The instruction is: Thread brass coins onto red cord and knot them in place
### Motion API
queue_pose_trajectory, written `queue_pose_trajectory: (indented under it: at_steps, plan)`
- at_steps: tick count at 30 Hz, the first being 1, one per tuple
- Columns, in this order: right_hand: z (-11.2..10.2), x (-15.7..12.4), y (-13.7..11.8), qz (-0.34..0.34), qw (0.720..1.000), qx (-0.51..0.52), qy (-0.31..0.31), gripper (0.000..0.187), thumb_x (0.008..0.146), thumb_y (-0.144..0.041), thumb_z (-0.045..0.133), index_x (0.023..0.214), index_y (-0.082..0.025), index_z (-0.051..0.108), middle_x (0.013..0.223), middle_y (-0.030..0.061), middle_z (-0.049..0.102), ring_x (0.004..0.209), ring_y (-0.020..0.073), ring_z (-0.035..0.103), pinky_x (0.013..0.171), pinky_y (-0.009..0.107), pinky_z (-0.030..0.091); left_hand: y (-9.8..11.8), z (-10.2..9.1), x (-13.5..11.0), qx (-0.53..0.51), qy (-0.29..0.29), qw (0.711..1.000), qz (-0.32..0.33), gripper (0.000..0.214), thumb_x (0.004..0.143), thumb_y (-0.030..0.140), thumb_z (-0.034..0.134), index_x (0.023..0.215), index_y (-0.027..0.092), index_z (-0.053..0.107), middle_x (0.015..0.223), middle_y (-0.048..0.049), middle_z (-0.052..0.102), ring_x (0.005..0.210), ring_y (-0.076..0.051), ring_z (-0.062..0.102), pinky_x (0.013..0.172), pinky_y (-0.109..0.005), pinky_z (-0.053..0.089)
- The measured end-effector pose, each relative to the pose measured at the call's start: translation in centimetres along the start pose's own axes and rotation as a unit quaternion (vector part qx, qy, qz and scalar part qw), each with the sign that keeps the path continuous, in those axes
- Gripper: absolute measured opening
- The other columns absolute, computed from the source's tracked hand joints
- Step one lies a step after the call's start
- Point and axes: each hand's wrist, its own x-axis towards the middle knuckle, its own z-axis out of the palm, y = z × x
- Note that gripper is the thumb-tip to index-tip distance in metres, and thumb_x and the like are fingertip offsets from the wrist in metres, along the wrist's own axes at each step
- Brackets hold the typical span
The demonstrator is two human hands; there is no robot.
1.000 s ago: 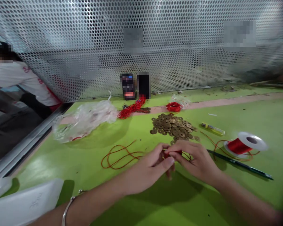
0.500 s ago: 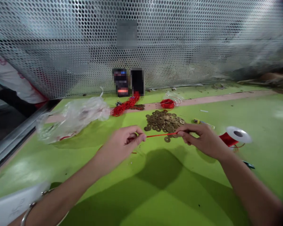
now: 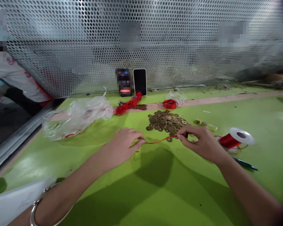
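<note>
A thin red cord [image 3: 159,141] runs between my two hands above the green table [image 3: 155,194]. My left hand [image 3: 122,147] pinches its left end, fingers closed. On the right, my right hand [image 3: 199,142] pinches the other end, just in front of a pile of brass coins [image 3: 166,121] with holes in their middles. The cord sags a little between the pinches. A spool of red cord [image 3: 235,139] lies to the right of my right hand.
A perforated metal screen [image 3: 155,47] closes the back of the table. Against it lean a phone [image 3: 140,81] and a small dark device [image 3: 124,82]. Red cord bundles [image 3: 128,105], a crumpled plastic bag [image 3: 80,116], a lighter [image 3: 206,124] and a green pen [image 3: 245,164] lie around. Another person stands far left.
My hands, together over a small red knot a second ago, moved apart and stretched the cord between them. It now sags slightly, and the hands sit a little closer than half a second ago.
</note>
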Motion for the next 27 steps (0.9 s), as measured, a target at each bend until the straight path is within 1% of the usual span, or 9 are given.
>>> queue_pose_trajectory:
  at_steps: [2, 4, 6, 8, 10, 16, 19, 22, 27]
  plan:
    - [0.6, -0.3, -0.7, -0.019, 1.0, -0.003, -0.017, 0.015, 0.083, -0.022, 0.053, 0.072, -0.02, 0.063, 0.071, 0.004, 0.066, 0.062, 0.0134, 0.058, 0.058, 0.024, 0.045, 0.4, 0.6, -0.2, -0.01, 0.02, 0.999, 0.031, 0.037, 0.092, 0.045, 0.046, 0.111, 0.02, 0.064, 0.117, -0.01, 0.065, 0.108, -0.023, 0.058, 0.08, -0.031, 0.047]
    - [1.3, -0.8, -1.7, -0.052, 0.998, 0.003, -0.044, 0.013, 0.082, -0.018, 0.053, 0.073, -0.02, 0.063, 0.069, 0.0026, 0.065, 0.059, 0.0119, 0.057, 0.057, 0.023, 0.043, 1.2, 1.5, -0.5, -0.049, 0.004, 0.998, 0.046, 0.042, 0.093, 0.048, 0.044, 0.122, 0.021, 0.058, 0.123, -0.0099, 0.062, 0.109, -0.021, 0.057, 0.081, -0.03, 0.047]
    - [2.1, -1.2, -2.6, -0.086, 0.994, 0.001, -0.066, 0.013, 0.082, -0.015, 0.053, 0.073, -0.019, 0.062, 0.065, 0.001, 0.063, 0.056, 0.0103, 0.054, 0.055, 0.022, 0.041, 1.9, 2.4, -0.7, -0.102, -0.065, 0.991, 0.048, 0.04, 0.094, 0.048, 0.041, 0.116, 0.02, 0.06, 0.107, -0.007, 0.068, 0.092, -0.017, 0.062, 0.072, -0.026, 0.047]
    - [2.7, -1.5, -3.2, -0.109, 0.991, -0.007, -0.072, 0.013, 0.081, -0.014, 0.052, 0.072, -0.018, 0.06, 0.063, -0.0001, 0.061, 0.054, 0.0093, 0.052, 0.053, 0.022, 0.039, 2.3, 3.1, -0.9, -0.134, -0.132, 0.981, 0.037, 0.038, 0.096, 0.044, 0.037, 0.097, 0.019, 0.064, 0.083, -0.0025, 0.068, 0.071, -0.014, 0.06, 0.061, -0.023, 0.043]
    - [2.9, -1.5, -3.4, -0.117, 0.991, -0.003, -0.07, 0.014, 0.081, -0.012, 0.051, 0.07, -0.018, 0.058, 0.061, -0.0009, 0.059, 0.053, 0.0084, 0.05, 0.052, 0.021, 0.037, 2.4, 3.2, -1.0, -0.144, -0.14, 0.979, 0.024, 0.04, 0.097, 0.042, 0.035, 0.083, 0.018, 0.064, 0.071, -0.0004, 0.063, 0.064, -0.012, 0.055, 0.059, -0.023, 0.038]
    - [2.0, -1.4, -2.5, -0.106, 0.993, 0.043, -0.02, 0.015, 0.081, -0.01, 0.05, 0.069, -0.018, 0.054, 0.062, -0.0006, 0.059, 0.054, 0.0087, 0.053, 0.052, 0.019, 0.041, 2.4, 0.8, -1.1, -0.179, -0.114, 0.977, -0.036, 0.048, 0.095, 0.05, 0.033, 0.083, 0.018, 0.066, 0.075, -0.0006, 0.06, 0.069, -0.012, 0.051, 0.063, -0.023, 0.037]
    - [1.9, -1.4, -2.3, -0.105, 0.993, 0.05, -0.009, 0.016, 0.082, -0.01, 0.051, 0.068, -0.018, 0.054, 0.061, -0.0004, 0.058, 0.054, 0.009, 0.053, 0.052, 0.019, 0.042, 2.4, 0.0, -0.9, -0.209, -0.106, 0.97, -0.058, 0.044, 0.094, 0.049, 0.036, 0.089, 0.018, 0.067, 0.076, -0.0008, 0.06, 0.067, -0.011, 0.05, 0.064, -0.023, 0.038]
    - [2.4, -1.5, -2.4, -0.116, 0.99, 0.06, -0.045, 0.015, 0.082, -0.01, 0.051, 0.071, -0.018, 0.056, 0.062, -0.0004, 0.059, 0.054, 0.0087, 0.053, 0.051, 0.018, 0.042, 2.5, 0.3, -0.9, -0.243, -0.141, 0.958, -0.058, 0.036, 0.092, 0.046, 0.044, 0.1, 0.02, 0.066, 0.079, -0.0004, 0.062, 0.069, -0.012, 0.054, 0.066, -0.023, 0.04]
    - [3.1, -1.6, -2.9, -0.136, 0.985, 0.068, -0.081, 0.013, 0.08, -0.008, 0.051, 0.072, -0.018, 0.056, 0.061, -0.0017, 0.059, 0.052, 0.0072, 0.053, 0.051, 0.017, 0.041, 2.5, 1.6, -0.9, -0.254, -0.173, 0.951, -0.023, 0.035, 0.09, 0.045, 0.048, 0.089, 0.016, 0.068, 0.076, -0.0009, 0.062, 0.072, -0.013, 0.055, 0.067, -0.022, 0.041]
